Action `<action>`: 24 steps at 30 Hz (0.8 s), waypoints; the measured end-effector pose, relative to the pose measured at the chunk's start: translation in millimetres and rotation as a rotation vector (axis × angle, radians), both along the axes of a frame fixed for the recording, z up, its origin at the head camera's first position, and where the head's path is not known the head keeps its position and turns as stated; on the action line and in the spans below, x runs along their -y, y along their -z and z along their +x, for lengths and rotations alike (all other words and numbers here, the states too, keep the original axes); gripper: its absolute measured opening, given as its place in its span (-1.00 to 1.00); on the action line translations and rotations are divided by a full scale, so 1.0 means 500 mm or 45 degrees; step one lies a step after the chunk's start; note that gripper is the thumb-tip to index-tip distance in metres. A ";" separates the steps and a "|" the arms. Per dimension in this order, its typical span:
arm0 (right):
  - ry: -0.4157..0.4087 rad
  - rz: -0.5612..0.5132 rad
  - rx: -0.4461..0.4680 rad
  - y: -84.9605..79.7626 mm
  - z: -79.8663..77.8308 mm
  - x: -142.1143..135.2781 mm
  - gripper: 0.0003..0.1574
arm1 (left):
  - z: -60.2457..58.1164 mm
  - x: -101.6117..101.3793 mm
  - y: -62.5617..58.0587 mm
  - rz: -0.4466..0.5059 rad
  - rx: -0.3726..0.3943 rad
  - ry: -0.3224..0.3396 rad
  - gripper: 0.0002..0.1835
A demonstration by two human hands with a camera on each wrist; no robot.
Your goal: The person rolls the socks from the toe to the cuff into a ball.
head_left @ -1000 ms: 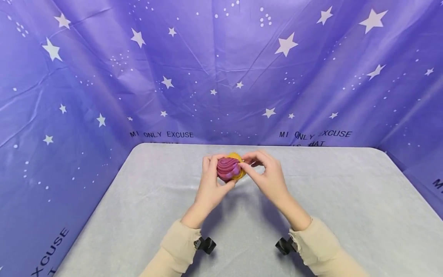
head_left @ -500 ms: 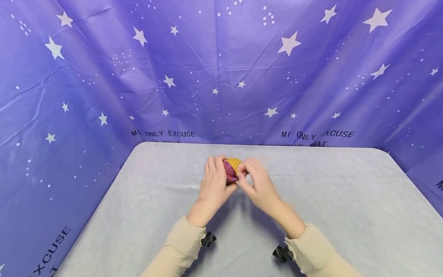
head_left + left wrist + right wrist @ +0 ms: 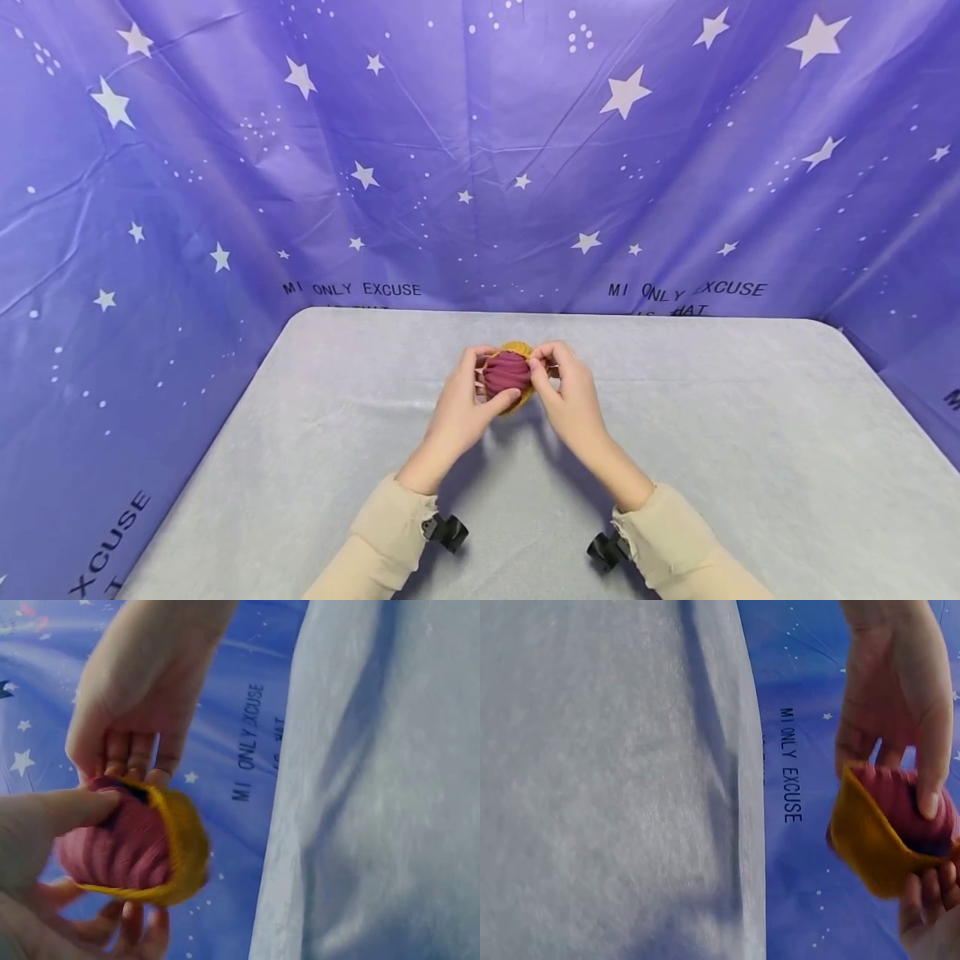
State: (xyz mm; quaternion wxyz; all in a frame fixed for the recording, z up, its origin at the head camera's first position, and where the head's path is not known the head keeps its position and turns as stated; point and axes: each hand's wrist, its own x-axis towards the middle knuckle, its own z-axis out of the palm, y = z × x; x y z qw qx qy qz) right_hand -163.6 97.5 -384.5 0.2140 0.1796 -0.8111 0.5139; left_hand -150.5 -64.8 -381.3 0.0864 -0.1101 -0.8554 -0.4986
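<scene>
A ball of rolled ribbed socks, maroon wrapped in a mustard band, is held above the table between both hands. My left hand grips it from the left, thumb pressed on the maroon roll and fingers behind. From the right, my right hand pinches its edge between thumb and fingers. The left wrist view shows the mustard cuff stretched around one end of the roll. In the right wrist view, a dark gap shows between the cuff and the maroon part, near the left thumb.
A grey cloth-covered table spreads beneath the hands. Behind it hangs a purple curtain with white stars and lettering. Black cameras hang at both beige cuffs, the left camera and the right camera.
The sock ball has been turned in the hands, so the maroon roll now faces up with mustard around its far and right sides. The right fingers have shifted along its edge.
</scene>
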 end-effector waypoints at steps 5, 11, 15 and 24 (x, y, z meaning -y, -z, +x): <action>-0.039 0.042 0.001 -0.007 -0.005 -0.010 -0.84 | 0.000 0.007 -0.002 -0.004 -0.125 -0.067 -0.41; 0.012 0.237 -0.128 -0.017 -0.016 -0.022 -0.92 | 0.001 0.009 0.000 -0.072 -0.223 -0.100 -0.50; -0.066 0.216 -0.141 -0.016 -0.018 -0.026 -0.87 | -0.003 0.008 -0.002 -0.108 -0.207 -0.109 -0.57; -0.317 0.215 -0.303 0.001 0.005 -0.008 -0.85 | -0.025 0.014 -0.009 -0.290 -0.127 -0.203 -0.54</action>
